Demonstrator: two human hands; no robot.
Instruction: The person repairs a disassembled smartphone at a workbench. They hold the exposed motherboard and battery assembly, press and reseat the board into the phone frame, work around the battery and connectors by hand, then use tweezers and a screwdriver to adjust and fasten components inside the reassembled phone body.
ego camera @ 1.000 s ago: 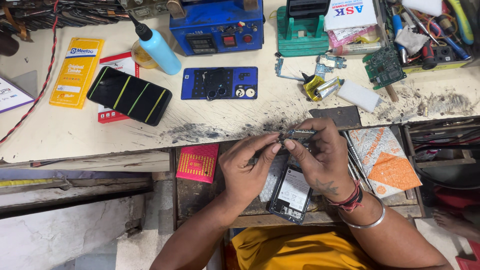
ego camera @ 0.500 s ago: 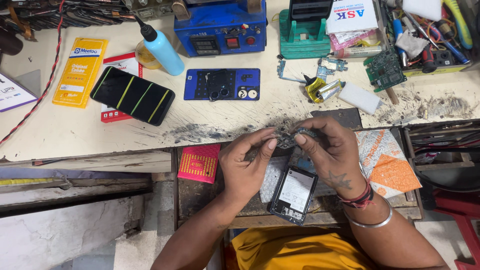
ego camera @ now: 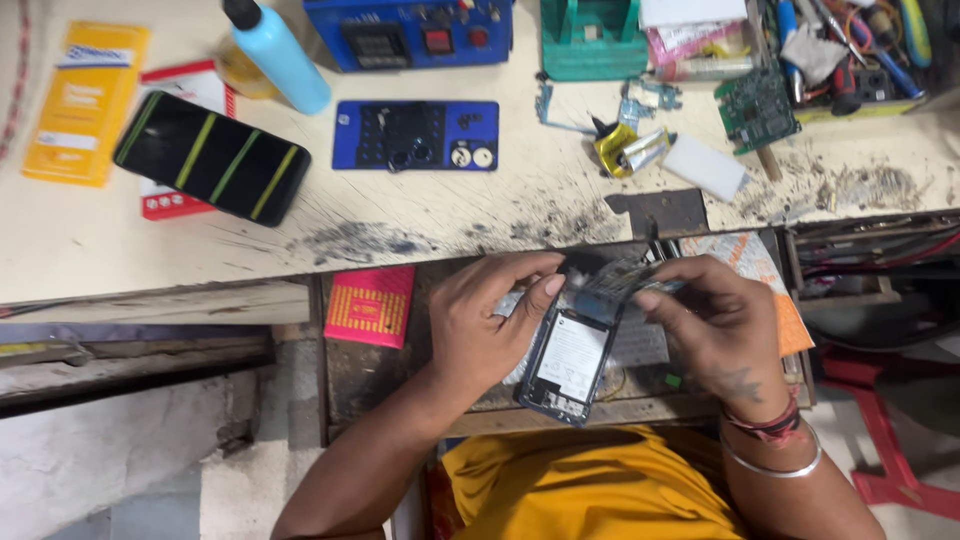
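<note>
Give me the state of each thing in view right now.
Opened phone: back off, insides showing, lying in the drawer.
Left hand: fingertips pinching a small part above the phone.
Right hand: pinching the same part.
Black phone: intact, flat on the bench.
Blue bottle: capped, tilted.

Your left hand (ego camera: 480, 325) and right hand (ego camera: 715, 325) meet over the opened phone (ego camera: 568, 362), which lies in the drawer (ego camera: 345, 370) below the bench edge, with the square packet (ego camera: 370, 305) in the same drawer to its left. On the bench (ego camera: 500, 215) beyond the drawer, the screw tray (ego camera: 415, 135) sits in the middle, the intact phone (ego camera: 210, 157) well to its left and resting partly on a card (ego camera: 185, 140), and the bottle (ego camera: 275, 52) between them, farther back. The circuit board (ego camera: 757, 108) lies far right, the small white block (ego camera: 705, 167) just in front of it, and the power unit (ego camera: 410, 30) stands behind the tray.
</note>
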